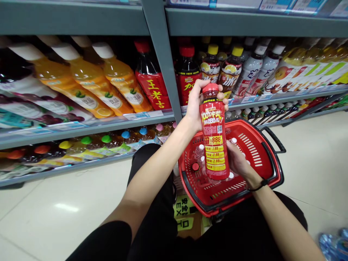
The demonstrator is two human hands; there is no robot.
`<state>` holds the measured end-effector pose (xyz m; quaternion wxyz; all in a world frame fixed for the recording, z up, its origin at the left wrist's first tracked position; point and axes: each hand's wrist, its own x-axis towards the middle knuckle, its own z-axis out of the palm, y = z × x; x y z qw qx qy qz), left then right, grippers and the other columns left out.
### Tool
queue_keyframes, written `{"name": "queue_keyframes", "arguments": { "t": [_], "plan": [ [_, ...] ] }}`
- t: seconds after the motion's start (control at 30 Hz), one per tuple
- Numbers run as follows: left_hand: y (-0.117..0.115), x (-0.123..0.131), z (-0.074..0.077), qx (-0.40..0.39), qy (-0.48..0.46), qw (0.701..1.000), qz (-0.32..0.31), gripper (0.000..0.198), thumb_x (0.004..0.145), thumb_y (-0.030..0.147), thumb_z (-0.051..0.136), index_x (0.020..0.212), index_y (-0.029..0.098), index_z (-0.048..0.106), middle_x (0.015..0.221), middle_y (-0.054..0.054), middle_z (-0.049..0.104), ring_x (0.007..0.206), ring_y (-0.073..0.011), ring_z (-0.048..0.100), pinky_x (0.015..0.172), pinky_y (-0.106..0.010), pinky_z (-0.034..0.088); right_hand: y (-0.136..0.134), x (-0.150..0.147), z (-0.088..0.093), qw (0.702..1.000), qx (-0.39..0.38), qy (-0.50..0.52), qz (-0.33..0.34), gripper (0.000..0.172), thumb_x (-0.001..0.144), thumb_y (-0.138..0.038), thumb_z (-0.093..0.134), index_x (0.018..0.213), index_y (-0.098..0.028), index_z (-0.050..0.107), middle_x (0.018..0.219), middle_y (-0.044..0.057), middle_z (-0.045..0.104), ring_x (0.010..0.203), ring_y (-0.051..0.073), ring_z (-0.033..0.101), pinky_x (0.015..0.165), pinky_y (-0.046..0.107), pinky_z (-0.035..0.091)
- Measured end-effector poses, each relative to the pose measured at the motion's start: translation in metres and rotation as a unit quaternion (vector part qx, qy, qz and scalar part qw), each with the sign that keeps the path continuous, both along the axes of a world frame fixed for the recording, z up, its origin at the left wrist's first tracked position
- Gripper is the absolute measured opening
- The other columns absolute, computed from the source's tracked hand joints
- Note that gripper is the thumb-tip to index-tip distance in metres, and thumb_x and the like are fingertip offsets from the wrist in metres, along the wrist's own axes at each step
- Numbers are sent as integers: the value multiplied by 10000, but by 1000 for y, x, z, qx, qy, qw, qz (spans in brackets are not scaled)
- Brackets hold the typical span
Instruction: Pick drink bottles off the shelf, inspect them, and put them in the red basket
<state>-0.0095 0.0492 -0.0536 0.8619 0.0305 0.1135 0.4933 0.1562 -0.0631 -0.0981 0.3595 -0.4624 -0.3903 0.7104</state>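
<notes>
A red-labelled drink bottle [215, 139] with a red cap is upright in front of me, above a red shopping basket [261, 143]. My left hand [196, 105] grips the bottle's neck and shoulder from the left. My right hand [237, 159] holds its lower body from the right, with a black band on the wrist. Several clear bottles with white caps [200, 154] lie in the basket, partly hidden behind the red bottle.
Grey shelves [160, 54] ahead hold orange juice bottles [89, 81], dark red-labelled bottles [150, 78] and several smaller drinks lower down. The basket's black handle [275, 139] points right. A yellow floor sticker [183, 214] lies by my knees. Pale tiled floor spreads left and right.
</notes>
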Motion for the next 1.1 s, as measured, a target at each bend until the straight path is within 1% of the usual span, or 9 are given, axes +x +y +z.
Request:
{"name": "queue_keyframes", "arguments": {
  "t": [0.17, 0.27, 0.37, 0.5, 0.7, 0.83, 0.93, 1.1],
  "plan": [
    [1, 0, 0, -20, 7, 1000, -1, 415, 996, 549, 560, 1002, 156, 694, 611, -7, 652, 603, -181, 732, 599, -268, 636, 0, -2, 4, 1000, -11, 2, 12, 520, 783, -719, 765, 1022, -258, 782, 1102, 33, 823, 1245, 310, 699, 1085, 468, 555],
    [2, 0, -2, -15, 12, 1000, -1, 401, 995, 536, 563, 994, 155, 688, 619, -8, 655, 599, -178, 730, 576, -255, 627, 0, -1, 4, 1000, -12, 0, 11, 527, 772, -722, 776, 1025, -261, 784, 1136, 34, 818, 1257, 311, 693, 1090, 465, 554],
    [2, 0, -3, -4, 7, 1000, 2, 398, 1008, 523, 538, 991, 152, 681, 614, -6, 649, 587, -174, 725, 554, -250, 621, 0, 0, 3, 1000, -7, 4, 9, 516, 780, -713, 781, 1032, -263, 793, 1142, 31, 818, 1259, 308, 694, 1093, 459, 554],
    [2, 0, -3, -17, 9, 1000, 4, 399, 1005, 525, 547, 998, 148, 678, 616, -3, 646, 572, -170, 721, 550, -248, 621, 0, 1, 1, 1000, -4, 12, 11, 490, 820, -686, 764, 1063, -261, 796, 1161, 32, 815, 1266, 304, 690, 1096, 456, 551],
    [3, 0, -5, -17, 12, 1000, 2, 417, 1001, 546, 550, 1023, 152, 683, 619, 1, 647, 589, -173, 731, 551, -250, 625, -1, 4, -2, 1000, 0, -11, 20, 534, 825, -701, 740, 1131, -264, 784, 1192, 35, 806, 1289, 307, 674, 1109, 456, 543],
    [3, 0, -3, -13, 13, 1000, -2, 427, 1004, 553, 541, 1025, 154, 690, 618, 2, 645, 609, -180, 741, 564, -256, 628, -1, 5, -2, 1000, -3, -25, 9, 505, 827, -683, 743, 1123, -275, 781, 1159, 25, 812, 1271, 305, 685, 1093, 455, 553],
    [2, -1, -3, 0, 11, 1000, 1, 407, 1017, 520, 511, 1017, 157, 696, 603, 5, 641, 591, -170, 726, 580, -258, 629, -1, 5, -2, 1000, -3, -17, 10, 494, 828, -675, 750, 1112, -272, 787, 1149, 25, 814, 1266, 305, 688, 1090, 455, 555],
    [1, -1, -3, 3, 13, 1000, 1, 372, 998, 508, 548, 971, 174, 710, 604, 5, 648, 609, -174, 731, 657, -287, 648, -1, 6, -4, 1000, 5, 1, 23, 487, 883, -660, 714, 1178, -280, 787, 1182, 27, 810, 1292, 292, 675, 1113, 450, 542]
  ]
}}
